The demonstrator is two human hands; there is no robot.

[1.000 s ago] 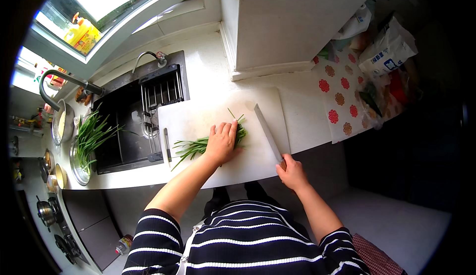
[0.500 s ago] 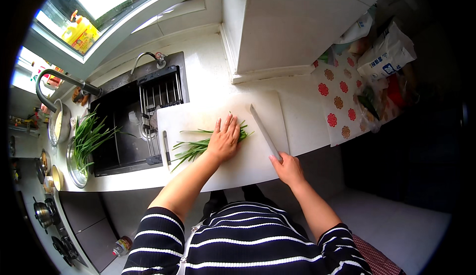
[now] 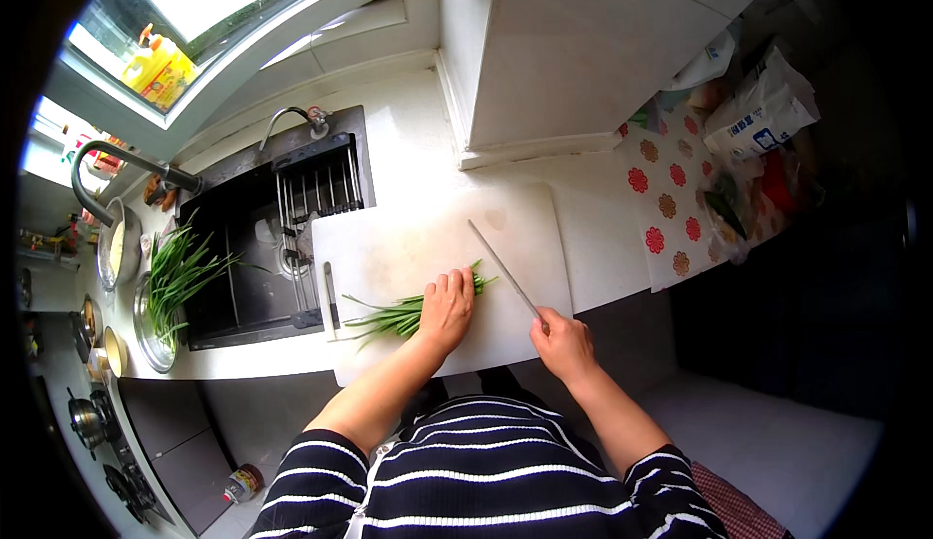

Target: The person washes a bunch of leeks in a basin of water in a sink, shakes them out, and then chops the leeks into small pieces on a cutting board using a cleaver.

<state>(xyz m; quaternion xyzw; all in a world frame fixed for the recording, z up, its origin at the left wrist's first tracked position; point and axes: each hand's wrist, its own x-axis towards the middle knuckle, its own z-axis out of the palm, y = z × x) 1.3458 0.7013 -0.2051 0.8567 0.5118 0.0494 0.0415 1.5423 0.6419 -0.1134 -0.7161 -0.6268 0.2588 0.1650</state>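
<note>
On a white cutting board (image 3: 520, 213), a small bunch of long green stalks (image 3: 394, 319), like garlic chives, lies crosswise. My left hand (image 3: 448, 306) presses down over the bunch with its fingers curled together, and the cut ends poke out just past the fingertips. In my right hand (image 3: 565, 345) is the handle of a kitchen knife (image 3: 506, 271). Its thin blade points away from me and to the left, edge down, right beside those ends. Whether the blade touches the board I cannot tell.
Left of the board is a black sink (image 3: 228, 277) with a metal rack (image 3: 316, 189) and faucet. More greens (image 3: 180, 277) sit in a glass bowl (image 3: 154, 340) beside it. A flowered cloth (image 3: 666, 204) with plastic bags (image 3: 763, 116) lies to the right. A cabinet wall (image 3: 573, 53) stands behind.
My left hand has drawn nearer and curled over the stalks, which are now bunched tighter. The knife has tilted onto its edge, and its tip has swung left toward them.
</note>
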